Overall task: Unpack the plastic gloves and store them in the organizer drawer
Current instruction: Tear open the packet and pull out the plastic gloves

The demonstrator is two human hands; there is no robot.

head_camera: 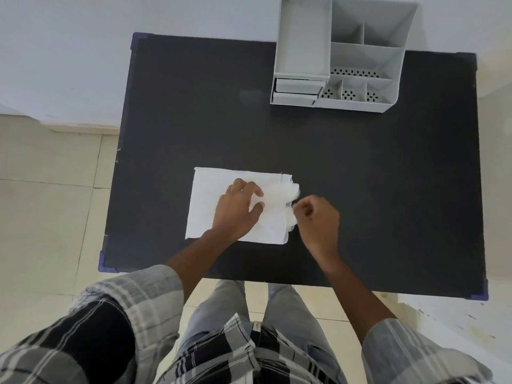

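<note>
Your glove packet (219,200) lies flat on the dark table's near half, a white, crinkled rectangular bag with its open end facing right. The plastic gloves (292,202) bulge out of that opening as a translucent white bunch, partly out, partly still inside. Your organizer (368,76) stands at the far right edge, pale grey, with several open-top compartments, some with perforated floors. Its drawer (299,88) sits low on the front left side; it looks slightly out, though you cannot tell for certain.
</note>
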